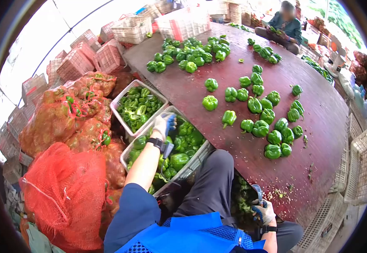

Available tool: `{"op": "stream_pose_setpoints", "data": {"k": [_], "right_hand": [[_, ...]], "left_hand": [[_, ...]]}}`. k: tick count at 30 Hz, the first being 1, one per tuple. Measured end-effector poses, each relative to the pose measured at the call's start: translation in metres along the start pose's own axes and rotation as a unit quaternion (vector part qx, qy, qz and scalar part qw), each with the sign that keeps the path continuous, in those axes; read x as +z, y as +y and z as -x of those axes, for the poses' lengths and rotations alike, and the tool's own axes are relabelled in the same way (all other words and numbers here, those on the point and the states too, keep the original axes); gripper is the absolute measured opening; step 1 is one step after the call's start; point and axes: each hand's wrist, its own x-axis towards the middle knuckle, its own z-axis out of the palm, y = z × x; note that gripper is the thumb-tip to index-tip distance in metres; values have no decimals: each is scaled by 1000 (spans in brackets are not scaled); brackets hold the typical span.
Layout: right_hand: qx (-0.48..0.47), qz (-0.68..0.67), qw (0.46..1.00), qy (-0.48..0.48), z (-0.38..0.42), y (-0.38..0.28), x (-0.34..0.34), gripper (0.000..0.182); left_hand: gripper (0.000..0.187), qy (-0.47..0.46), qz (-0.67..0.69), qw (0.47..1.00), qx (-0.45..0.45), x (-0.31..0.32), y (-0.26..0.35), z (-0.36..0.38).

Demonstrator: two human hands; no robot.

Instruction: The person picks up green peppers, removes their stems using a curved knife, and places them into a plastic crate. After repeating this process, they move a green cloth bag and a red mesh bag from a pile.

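My left hand [165,125], in a white glove with blue fingers, reaches over a crate [200,152] filled with green bell peppers [179,161]. Its fingers look apart, with nothing seen in them. Down at the table's near edge, my right hand [264,211], gloved alike, is closed around a small knife-like tool [257,193] with a curved grey blade. Dark bins with green scraps [243,197] lie below, beside my knee. Just beyond the pepper crate stands a second crate [118,106] of cut green pepper pieces [138,110].
Whole bell peppers [260,128] lie scattered across the dark red table [183,95], with a bigger heap at the back. Pale seeds [281,194] dot its near edge. Red mesh sacks [65,198] crowd the left, backed by stacked crates [76,63]. Another person [285,27] sits across the table.
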Motion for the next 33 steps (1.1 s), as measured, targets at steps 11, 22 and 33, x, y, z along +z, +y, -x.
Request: {"op": "stream_pose_setpoints", "data": {"k": [11,22,33], "right_hand": [[-38,65,997,15,4,3,-16,33],[-91,145,985,25,2,7,-28,29],[-230,-183,950,103,3,-16,-14,33]], "left_hand": [[67,-97,-560,787,240,219,-56,-14],[46,28,-551,828,101,229,-79,-25],[56,-311,-297,890,155,272,-51,126]]}}
